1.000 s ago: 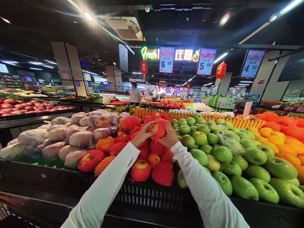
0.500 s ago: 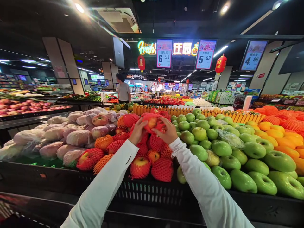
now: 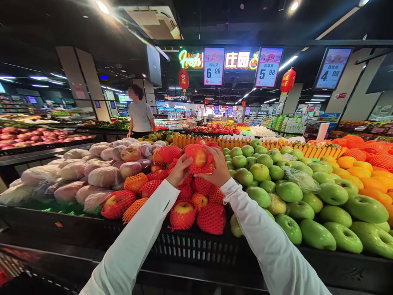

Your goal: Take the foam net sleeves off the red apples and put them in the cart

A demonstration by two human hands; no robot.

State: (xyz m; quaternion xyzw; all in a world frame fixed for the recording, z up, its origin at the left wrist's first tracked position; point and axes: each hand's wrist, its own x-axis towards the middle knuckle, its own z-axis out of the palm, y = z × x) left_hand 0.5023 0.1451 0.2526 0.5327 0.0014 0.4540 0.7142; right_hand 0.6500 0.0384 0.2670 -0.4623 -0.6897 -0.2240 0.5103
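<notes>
Between my two hands is a red-yellow apple [image 3: 201, 158] in a red foam net, held up over the middle pile. My left hand [image 3: 180, 171] grips its left side with bent fingers. On the other side, my right hand [image 3: 218, 167] curls around the apple and its net. Below lie more netted apples [image 3: 183, 214] in red and orange sleeves, in a black slatted crate [image 3: 192, 248]. Some of the held apple's net is hidden behind my fingers.
Green apples [image 3: 288, 190] are heaped to the right, with oranges [image 3: 373, 184] beyond. Wrapped apples [image 3: 104, 175] lie at left. Small yellow fencing [image 3: 196, 141] runs behind the piles. A person [image 3: 139, 112] stands further back, under hanging price screens [image 3: 214, 67].
The apple has turned in my hands, and more of its bare face shows through the net opening. The person in the back has moved left and closer.
</notes>
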